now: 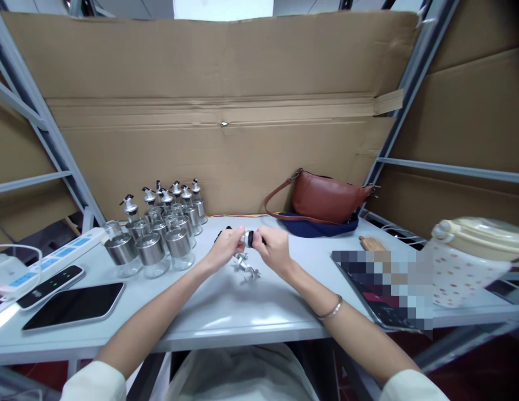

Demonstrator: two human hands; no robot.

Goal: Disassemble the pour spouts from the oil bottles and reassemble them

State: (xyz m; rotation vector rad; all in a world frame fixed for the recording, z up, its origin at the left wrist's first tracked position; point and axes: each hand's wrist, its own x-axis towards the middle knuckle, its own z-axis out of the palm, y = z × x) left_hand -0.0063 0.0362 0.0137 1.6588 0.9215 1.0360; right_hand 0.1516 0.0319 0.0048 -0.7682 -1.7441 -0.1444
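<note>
My left hand is closed around a silver and black bottle pour spout, and a black tip sticks out past its fingers. The fingers of my right hand are closed on the black end of the same spout. Both hands meet above the middle of the table. Just below them lie several small silver pieces, too blurred to name exactly. To the left stand several glass bottles with steel sleeves; the front ones, such as this bottle, have no spout, while those behind carry silver spouts.
A brown leather bag rests on a dark blue cloth item at the back right. A lidded dotted bucket stands far right. Left are a tablet, a power bank and a power strip. Cardboard walls the back.
</note>
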